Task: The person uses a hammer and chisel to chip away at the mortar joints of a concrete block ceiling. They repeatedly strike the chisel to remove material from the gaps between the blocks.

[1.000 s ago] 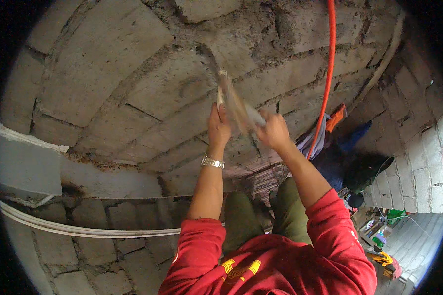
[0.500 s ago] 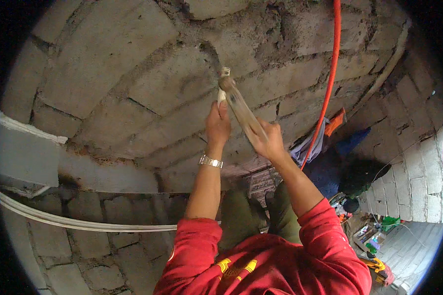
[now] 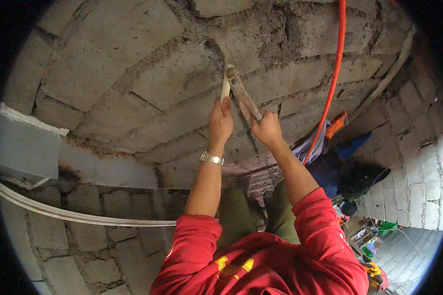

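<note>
My left hand (image 3: 220,123), with a metal-banded watch at the wrist, is closed round a pale flat strip (image 3: 225,89) that points up the block wall. My right hand (image 3: 267,129) grips the lower end of a worn, dirt-stained bar-like tool (image 3: 242,93). Its rounded upper end meets or overlaps the top of the strip; whether they touch, I cannot tell. The exact kind of either item does not show. Strip and tool form a narrow upside-down V in front of the grey block wall (image 3: 167,78).
A red hose (image 3: 337,64) hangs to the right of my hands. Grey ductwork (image 3: 27,145) and white pipes (image 3: 83,215) run along the left. Cloths, an orange one (image 3: 336,125) among them, hang at the right, above clutter (image 3: 366,241) at the lower right.
The right hand's tool, blurred before, now appears sharper, its upper end nearer the strip's tip. Both hands stay in nearly the same place, the left still on the strip.
</note>
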